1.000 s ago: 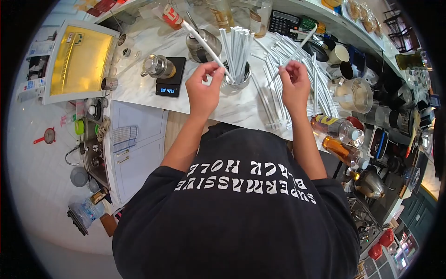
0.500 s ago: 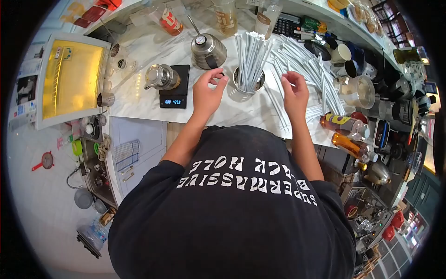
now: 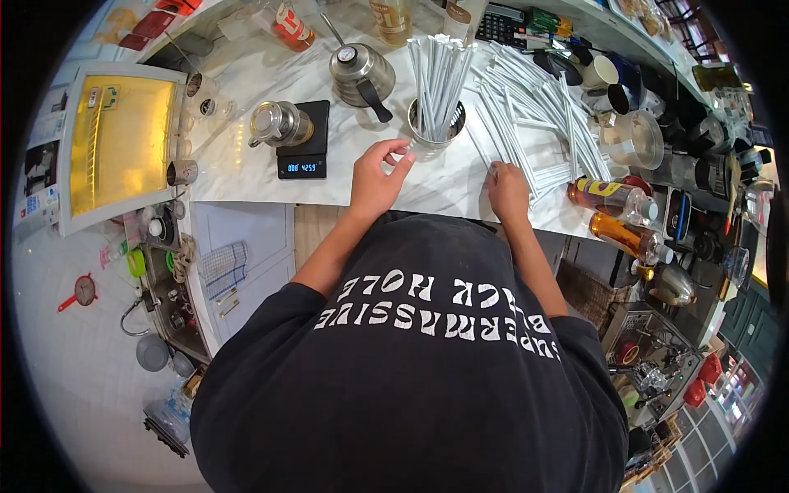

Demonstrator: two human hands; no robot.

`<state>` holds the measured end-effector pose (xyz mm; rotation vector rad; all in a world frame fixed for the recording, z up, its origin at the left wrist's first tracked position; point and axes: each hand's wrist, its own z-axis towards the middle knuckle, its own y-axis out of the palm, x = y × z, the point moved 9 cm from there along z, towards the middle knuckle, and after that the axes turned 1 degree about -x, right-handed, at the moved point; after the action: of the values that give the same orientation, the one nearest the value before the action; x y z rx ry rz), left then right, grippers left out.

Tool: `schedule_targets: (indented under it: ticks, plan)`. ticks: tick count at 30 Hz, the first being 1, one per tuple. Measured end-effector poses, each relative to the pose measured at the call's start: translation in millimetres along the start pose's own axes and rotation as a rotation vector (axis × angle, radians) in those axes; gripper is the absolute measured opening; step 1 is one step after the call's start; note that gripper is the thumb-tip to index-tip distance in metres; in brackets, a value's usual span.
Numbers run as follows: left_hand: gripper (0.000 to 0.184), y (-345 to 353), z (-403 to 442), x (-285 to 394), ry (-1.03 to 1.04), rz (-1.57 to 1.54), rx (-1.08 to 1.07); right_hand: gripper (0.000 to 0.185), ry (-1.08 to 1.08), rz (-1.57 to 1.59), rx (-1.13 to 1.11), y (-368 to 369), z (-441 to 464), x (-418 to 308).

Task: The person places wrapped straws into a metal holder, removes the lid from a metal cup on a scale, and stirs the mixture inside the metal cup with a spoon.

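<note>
My left hand [image 3: 379, 178] is beside the metal cup [image 3: 436, 138], at its near left, with the thumb and fingers apart and nothing between them. Many wrapped straws [image 3: 441, 86] stand upright in that cup. My right hand [image 3: 508, 194] rests low over the counter, fingers together, at the near end of a loose straw; what it pinches is too small to make out. A spread pile of wrapped straws [image 3: 542, 119] lies right of the cup, beyond my right hand.
A black scale [image 3: 302, 164] carries a glass pot with a metal top [image 3: 275, 123] at the left. Behind stands a steel kettle [image 3: 362, 76]. Bottles [image 3: 625, 234] lie along the right edge. A calculator [image 3: 500, 26] and cups [image 3: 602, 72] are at the back right.
The straw that was in my left hand a second ago is gone from it. My left hand has opened, and my right hand has come down nearer the counter's front edge.
</note>
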<state>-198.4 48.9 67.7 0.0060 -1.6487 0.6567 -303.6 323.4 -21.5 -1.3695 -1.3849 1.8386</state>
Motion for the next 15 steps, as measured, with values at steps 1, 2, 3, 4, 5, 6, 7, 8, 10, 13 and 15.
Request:
schedule_targets:
  ticks: [1,2,3,4,5,6,7,8,10,13,15]
  plan:
    - [0.031,2,-4,2,-0.005,0.007,0.000,0.029,0.007,0.002,-0.007,-2,1,1]
    - [0.031,4,-7,4,-0.008,0.014,0.001,0.030,0.013,0.004,-0.012,-3,4,3]
    - [0.031,5,-9,5,-0.018,0.016,0.002,0.030,0.019,0.004,-0.017,-5,7,4]
    - [0.032,7,-11,6,-0.030,0.016,0.003,0.033,0.007,0.017,-0.019,-7,9,5]
    - [0.032,9,-14,5,-0.046,0.017,0.003,0.035,-0.005,0.030,-0.025,-8,10,6]
    - [0.032,12,-17,2,-0.047,0.019,0.007,0.038,-0.015,0.043,-0.034,-10,10,4]
    - [0.032,15,-18,-1,-0.049,0.021,0.011,0.040,0.035,0.123,-0.052,-12,9,9]
    - [0.033,18,-20,-3,-0.051,0.023,0.018,0.043,0.083,0.203,-0.070,-13,10,13]
    - [0.032,25,-23,3,-0.070,0.016,0.021,0.047,0.138,0.340,-0.047,-27,12,18]
    - [0.030,47,-26,6,0.011,0.065,-0.012,0.047,0.148,0.507,0.090,-61,14,26]
    - [0.028,74,-25,11,0.061,0.090,-0.098,0.043,0.168,0.599,0.132,-87,15,33]
